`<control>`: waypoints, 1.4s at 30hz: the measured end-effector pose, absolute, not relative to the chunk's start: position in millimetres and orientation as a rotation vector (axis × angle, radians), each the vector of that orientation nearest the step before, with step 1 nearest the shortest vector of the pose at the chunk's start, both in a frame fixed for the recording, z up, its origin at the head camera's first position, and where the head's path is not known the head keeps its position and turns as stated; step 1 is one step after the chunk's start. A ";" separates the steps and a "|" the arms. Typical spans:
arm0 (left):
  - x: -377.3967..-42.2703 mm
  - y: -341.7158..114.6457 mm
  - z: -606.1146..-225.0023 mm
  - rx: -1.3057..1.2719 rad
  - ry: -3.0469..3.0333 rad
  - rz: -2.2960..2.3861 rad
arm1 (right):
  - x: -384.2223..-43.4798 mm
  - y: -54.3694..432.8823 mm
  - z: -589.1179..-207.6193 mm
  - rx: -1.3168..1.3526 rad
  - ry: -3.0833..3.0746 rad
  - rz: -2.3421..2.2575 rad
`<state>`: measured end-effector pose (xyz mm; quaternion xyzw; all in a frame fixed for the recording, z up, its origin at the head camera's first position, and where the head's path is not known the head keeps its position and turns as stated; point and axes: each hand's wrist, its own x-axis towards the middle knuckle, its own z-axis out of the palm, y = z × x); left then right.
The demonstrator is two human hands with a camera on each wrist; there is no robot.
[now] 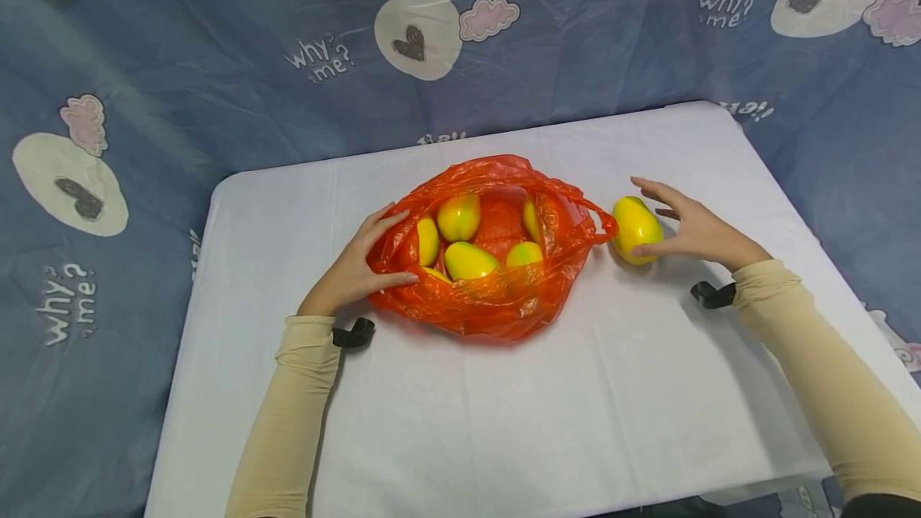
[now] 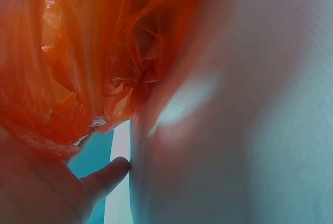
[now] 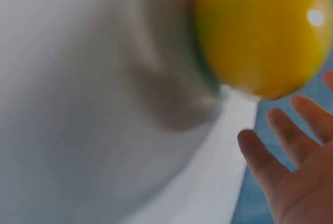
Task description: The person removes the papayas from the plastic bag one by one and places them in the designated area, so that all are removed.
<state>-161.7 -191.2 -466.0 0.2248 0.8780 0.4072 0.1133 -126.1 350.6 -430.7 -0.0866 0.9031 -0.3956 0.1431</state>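
Note:
A red plastic bag [image 1: 496,314] sits with its mouth spread at the middle of the table, several yellow-green mangoes [image 1: 469,260] inside it. My left hand [image 1: 354,262] holds the bag's left side, thumb at the front and fingers toward the back. In the left wrist view the crinkled bag [image 2: 78,52] hides most of those fingers. One more mango [image 1: 637,230] lies on the table just right of the bag's handle loop. Around it my right hand [image 1: 687,222] is spread, its thumb overlapping the fruit; the right wrist view shows straight fingers apart from the mango [image 3: 265,31].
A white cloth covers the table [image 1: 460,422]. Behind and beside it hangs a blue printed curtain [image 1: 237,46]. Each wrist wears a black camera strap, with a small black piece [image 1: 712,295] jutting from the right one.

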 end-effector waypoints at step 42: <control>-158.9 -192.1 -460.5 0.639 2.572 1.179 | -176.7 195.9 -311.6 -0.677 2.532 -0.876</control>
